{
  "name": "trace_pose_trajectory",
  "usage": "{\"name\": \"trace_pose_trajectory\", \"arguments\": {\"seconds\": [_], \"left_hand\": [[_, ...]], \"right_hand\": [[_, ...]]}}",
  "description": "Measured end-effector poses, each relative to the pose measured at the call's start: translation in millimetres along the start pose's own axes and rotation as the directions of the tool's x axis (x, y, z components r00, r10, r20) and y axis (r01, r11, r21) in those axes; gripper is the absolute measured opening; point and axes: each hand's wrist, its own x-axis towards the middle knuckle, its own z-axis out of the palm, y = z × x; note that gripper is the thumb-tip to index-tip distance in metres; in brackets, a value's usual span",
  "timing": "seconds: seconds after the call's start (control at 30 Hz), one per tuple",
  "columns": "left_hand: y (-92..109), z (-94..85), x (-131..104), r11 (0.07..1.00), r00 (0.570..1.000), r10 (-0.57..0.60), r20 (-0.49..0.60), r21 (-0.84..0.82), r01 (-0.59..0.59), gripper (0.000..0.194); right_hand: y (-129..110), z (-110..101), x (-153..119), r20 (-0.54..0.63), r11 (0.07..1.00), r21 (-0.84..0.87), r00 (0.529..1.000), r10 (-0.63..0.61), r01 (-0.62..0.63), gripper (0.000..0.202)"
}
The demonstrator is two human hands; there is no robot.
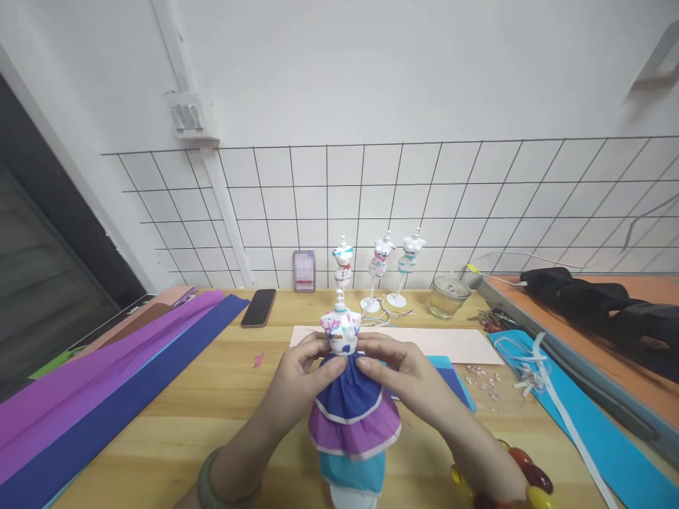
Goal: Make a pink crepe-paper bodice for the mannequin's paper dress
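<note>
Lower centre, you're pinching tiered blue-purple-turquoise skirt (354, 396) on upright paint-marked white mannequin (342, 331), left hand (297, 378) and right hand (411, 375) equally near.

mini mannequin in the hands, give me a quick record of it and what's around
held: small dress form
skirt tiers: dark blue, purple, light blue, top to bottom
left hand: fingers at the waist, one side
right hand: fingers at the waist, other side
behind: three more dress forms on stands
phones: dark one lying flat, lit one upright at the wall
glass: right of the stands
far left: purple and blue sheets
right: light blue sheet with white ribbon on it
</note>
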Motion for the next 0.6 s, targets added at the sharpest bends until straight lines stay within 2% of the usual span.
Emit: {"name": "trace_pose_trajectory", "arguments": {"seconds": [0.17,0.47,0.6], "left_hand": [[-1.7,1.4,0.7,0.995,0.996,0.087,-0.031,0.059,-0.085,0.025],[-0.7,0.0,-0.6,0.966,0.985,0.171,0.020,0.196,-0.171,0.025],[-4.3,0.2,0.0,0.909,0.970,0.235,0.057,0.339,-0.241,0.024]], "right_hand": [[1.1,8.1,-0.7,-0.108,0.983,-0.178,0.992,-0.068,0.048,0.023],[1.8,3.0,-2.0,-0.071,0.942,-0.298,0.981,-0.181,0.153,0.024],[5.1,0.0,-1.7,-0.063,0.895,-0.406,0.972,-0.227,0.183,0.022]]}}
